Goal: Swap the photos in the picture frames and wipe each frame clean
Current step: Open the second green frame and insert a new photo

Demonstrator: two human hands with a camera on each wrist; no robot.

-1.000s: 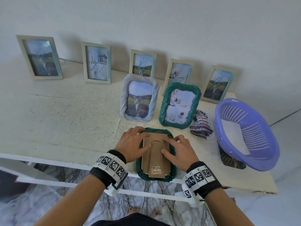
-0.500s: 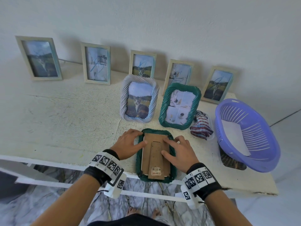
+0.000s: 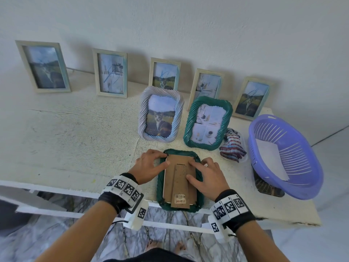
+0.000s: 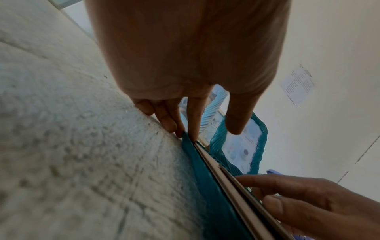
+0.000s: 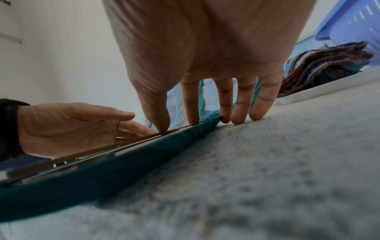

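A dark green wavy-edged frame (image 3: 160, 188) lies face down at the table's front edge, its brown cardboard back (image 3: 170, 178) and folded stand (image 3: 180, 184) facing up. My left hand (image 3: 151, 164) rests at its upper left corner, fingertips on the rim (image 4: 186, 138) and thumb on the backing. My right hand (image 3: 204, 174) presses flat on the backing (image 5: 133, 138) with thumb and forefinger, the other fingers touching the table. Behind stand a lilac frame (image 3: 160, 114) with a cat photo and a second green frame (image 3: 207, 122) with a pale collage. A striped cloth (image 3: 231, 146) lies to the right.
Several pale wooden frames (image 3: 111, 72) lean on the wall at the back. A purple plastic basket (image 3: 283, 156) holding white paper sits at the right, over a dark object (image 3: 268, 186). The face-down frame overhangs the table's front edge (image 3: 75, 188).
My left hand has slid off the cardboard back to the frame's upper left corner. My right hand stays pressed on the backing.
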